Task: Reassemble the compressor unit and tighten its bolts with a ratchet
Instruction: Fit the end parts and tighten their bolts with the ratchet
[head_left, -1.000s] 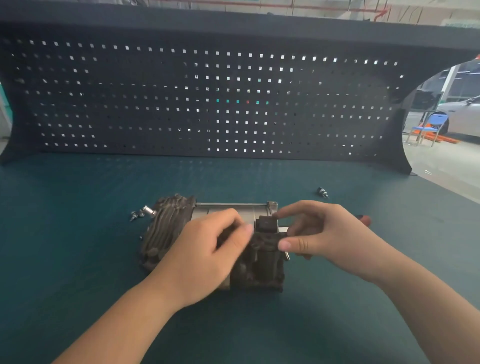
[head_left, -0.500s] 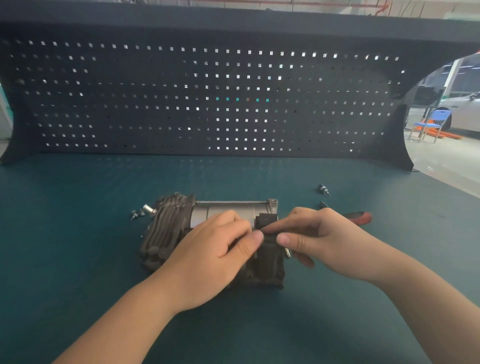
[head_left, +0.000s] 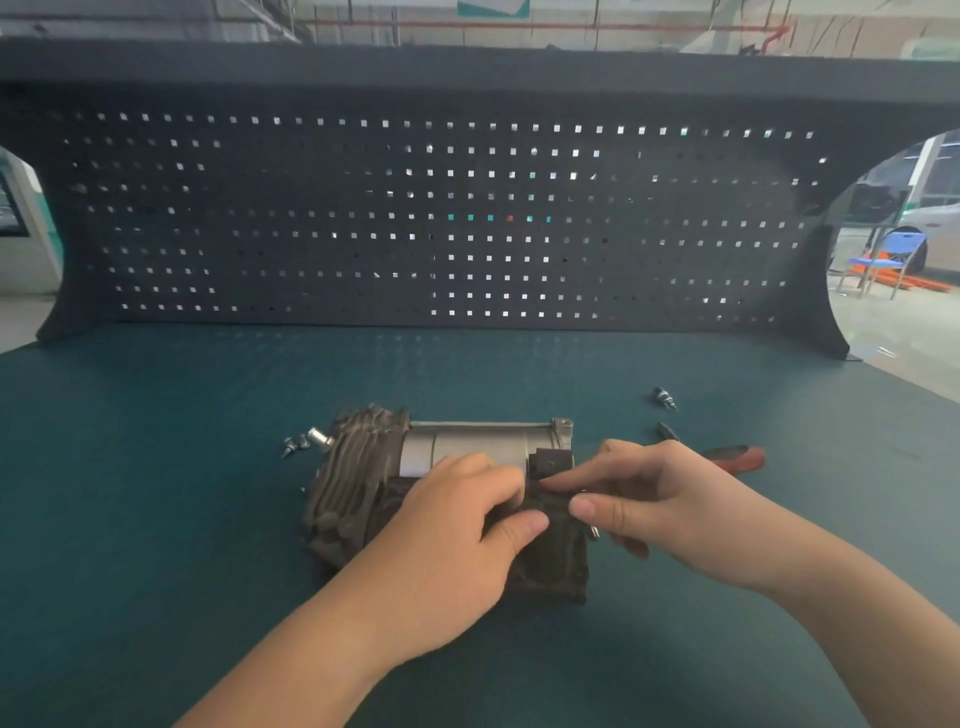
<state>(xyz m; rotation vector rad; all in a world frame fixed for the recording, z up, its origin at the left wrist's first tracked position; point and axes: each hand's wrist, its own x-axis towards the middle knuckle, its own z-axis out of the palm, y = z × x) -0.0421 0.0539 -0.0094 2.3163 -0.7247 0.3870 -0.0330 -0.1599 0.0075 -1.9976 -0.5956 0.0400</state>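
**A:** Status? Left to right, everything relative to the compressor unit (head_left: 447, 499).

**B:** Unit lies on the green bench mat (head_left: 156, 519), about centre, long axis running left-right. Finned dark casting on its left end, silver cylinder in the middle, dark end block (head_left: 550, 551) on its right end. Just off the unit's upper-left corner: a small cluster of loose bolts (head_left: 304, 441), lying on the mat.

**A:** Hands?

**B:** Left hand (head_left: 457, 540) sits over the unit's front middle, fingers curled, thumb pressing on the end block's top edge. Gripping the unit, by the look of it. Right hand (head_left: 654, 499) comes in from the unit's right, forefinger and thumb closed on the end block's upper part, other fingers curled under. Both hands are on that block; neither is nearer.

**A:** Ratchet?

**B:** Red-handled tool (head_left: 737, 458) on the mat right of the unit, just behind the right hand, mostly hidden. Can't confirm it's the ratchet. Two more small fittings (head_left: 665, 399) beyond it, further right and back.

**A:** What does the next move hinge on?

**B:** My read: seating the block along the unit's long axis, pushed leftward. Bolts are at the opposite end, so the left hand is nearer to them; right hand is nearer the tool.

**A:** Any markings?

**B:** None legible.
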